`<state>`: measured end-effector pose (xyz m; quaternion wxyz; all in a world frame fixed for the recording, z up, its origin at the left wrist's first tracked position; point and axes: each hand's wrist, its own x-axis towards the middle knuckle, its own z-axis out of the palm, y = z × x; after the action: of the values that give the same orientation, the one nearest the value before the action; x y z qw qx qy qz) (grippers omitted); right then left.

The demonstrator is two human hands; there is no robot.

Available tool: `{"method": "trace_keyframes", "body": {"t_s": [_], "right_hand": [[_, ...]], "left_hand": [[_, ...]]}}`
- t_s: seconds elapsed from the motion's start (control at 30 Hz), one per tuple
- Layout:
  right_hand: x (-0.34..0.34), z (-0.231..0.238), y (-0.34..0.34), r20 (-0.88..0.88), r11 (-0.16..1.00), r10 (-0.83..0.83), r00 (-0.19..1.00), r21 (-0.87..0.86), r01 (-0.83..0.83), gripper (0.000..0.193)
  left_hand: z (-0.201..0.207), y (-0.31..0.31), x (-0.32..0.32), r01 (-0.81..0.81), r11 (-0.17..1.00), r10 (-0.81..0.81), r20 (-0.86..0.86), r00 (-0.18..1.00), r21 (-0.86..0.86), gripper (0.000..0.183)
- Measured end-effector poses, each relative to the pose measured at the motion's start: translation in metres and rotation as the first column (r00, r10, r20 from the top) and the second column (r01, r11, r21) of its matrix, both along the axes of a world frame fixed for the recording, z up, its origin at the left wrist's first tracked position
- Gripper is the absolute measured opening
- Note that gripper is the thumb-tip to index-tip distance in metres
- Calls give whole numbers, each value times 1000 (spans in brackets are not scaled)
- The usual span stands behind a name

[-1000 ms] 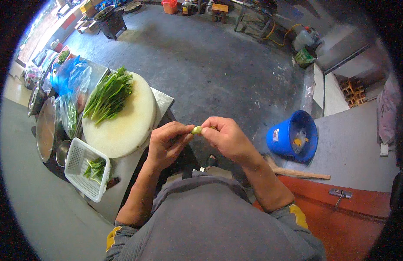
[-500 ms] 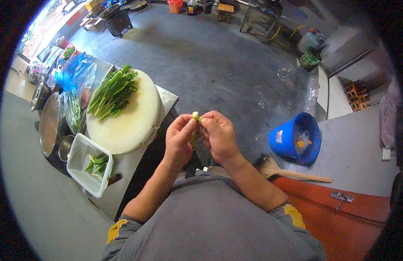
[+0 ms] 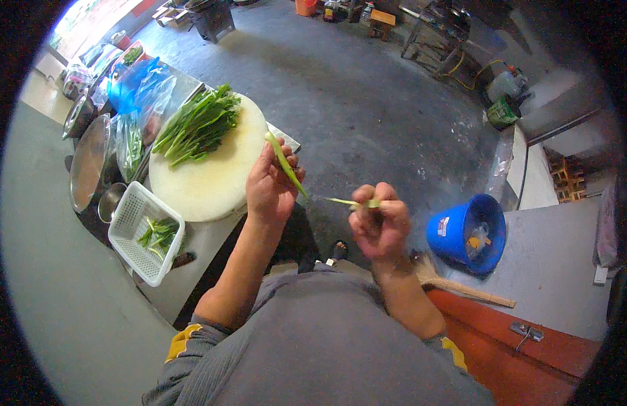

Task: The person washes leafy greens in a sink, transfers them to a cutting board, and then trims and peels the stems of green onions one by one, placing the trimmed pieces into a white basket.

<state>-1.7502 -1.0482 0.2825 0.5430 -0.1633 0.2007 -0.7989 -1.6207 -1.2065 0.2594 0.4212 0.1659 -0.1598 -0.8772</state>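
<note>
Between the thumb and fingers of my left hand (image 3: 271, 186) is a green vegetable stalk (image 3: 284, 161), pale at its upper end and slanting down to the right. My right hand (image 3: 381, 223), a little blurred, pinches a thin pale green strip (image 3: 344, 201) that points toward the stalk. The strip looks like peel, and its far end is faint. To the left, a bunch of leafy green stalks (image 3: 198, 128) lies on a thick round cutting board (image 3: 246, 162). A white perforated basket (image 3: 127, 227) beside the board holds several short green pieces (image 3: 159, 234).
A blue bucket (image 3: 443, 237) with some waste inside stands on the floor at right, near a straw broom (image 3: 462, 287) and a red-orange door (image 3: 530, 352). Pans, a metal bowl (image 3: 110, 201) and plastic bags (image 3: 134, 88) crowd the table's left side. A dark-handled tool (image 3: 184, 260) lies by the basket.
My hands were together at the stalk's pale end; now they are apart. The right has moved right and down with the strip, while the left keeps the stalk. The view has shifted slightly.
</note>
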Motion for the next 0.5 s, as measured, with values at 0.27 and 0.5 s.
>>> {"method": "trace_keyframes", "body": {"t_s": [0.27,0.5], "right_hand": [[-26,26,-8,-478,896,168,862,439,68,10],[-19,50,-27,-916,891,267,299,353,285,21]], "left_hand": [[10,24,5,136,974,-82,281,956,-179,23],[20,38,-3,249,725,132,485,865,-642,16]]}}
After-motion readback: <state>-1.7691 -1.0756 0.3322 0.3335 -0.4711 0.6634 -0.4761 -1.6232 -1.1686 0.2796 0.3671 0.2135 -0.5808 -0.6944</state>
